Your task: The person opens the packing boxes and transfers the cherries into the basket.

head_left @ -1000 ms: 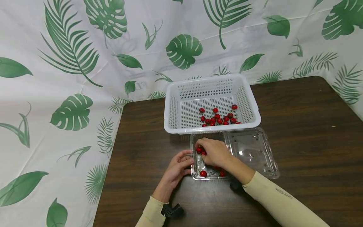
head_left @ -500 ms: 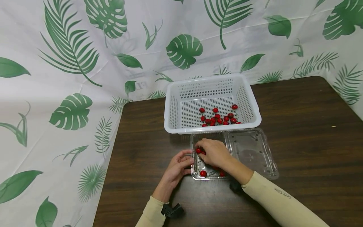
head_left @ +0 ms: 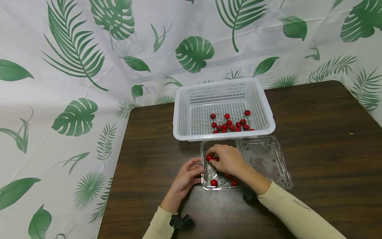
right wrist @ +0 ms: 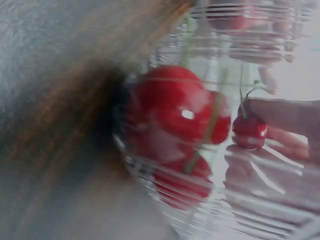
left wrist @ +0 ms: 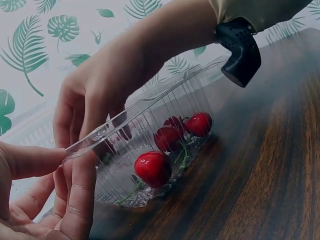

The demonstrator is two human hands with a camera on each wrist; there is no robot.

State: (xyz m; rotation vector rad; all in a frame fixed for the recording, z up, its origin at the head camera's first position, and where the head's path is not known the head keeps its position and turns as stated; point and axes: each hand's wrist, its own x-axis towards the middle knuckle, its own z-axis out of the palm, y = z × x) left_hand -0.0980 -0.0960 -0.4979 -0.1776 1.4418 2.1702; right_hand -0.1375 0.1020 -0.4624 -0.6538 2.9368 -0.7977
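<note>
A clear plastic clamshell box [head_left: 221,188] lies on the table with its lid [head_left: 262,159] folded out to the right. My left hand [head_left: 186,176] pinches the box's left rim; the left wrist view shows thumb and fingers on that edge. Inside the box, my right hand [head_left: 228,159] has its fingers curled at a red cherry [head_left: 209,157], with another cherry [head_left: 216,159] partly hidden by them. A stemmed cherry [right wrist: 250,131] appears at the fingers in the blurred right wrist view. More cherries [left wrist: 153,169] lie along the box's near side.
Behind the box stands a white perforated basket [head_left: 194,137] with several loose cherries [head_left: 228,122] on its floor. The dark wooden table [head_left: 322,139] extends to both sides. A leaf-patterned sheet [head_left: 161,66] hangs at the back and left.
The right hand shifts only slightly within the box, and the cherries at its fingers move slightly with it. The left hand stays on the rim.
</note>
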